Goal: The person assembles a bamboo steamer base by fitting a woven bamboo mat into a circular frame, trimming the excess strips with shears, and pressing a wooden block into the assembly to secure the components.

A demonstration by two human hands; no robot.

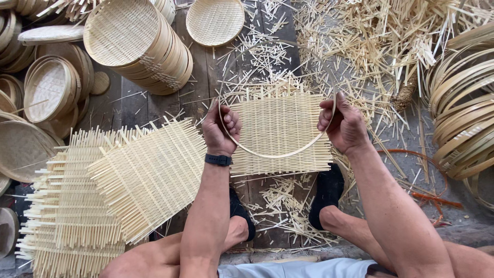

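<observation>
Bamboo hoop held over woven mat, above the floor.
Left hand (221, 128) and right hand (343, 123): fingers closed on a thin bamboo hoop (272, 154) against a square woven mat (280, 134). Risk: the bent hoop may spring free or slip off-centre. Beyond: stacked finished trays (139, 44).

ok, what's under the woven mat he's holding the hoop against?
Under the woven mat: plank floor strewn with cut bamboo slivers. Both hands, left hand and right hand, hold the hoop on it. Anything directly beneath is covered.
</observation>
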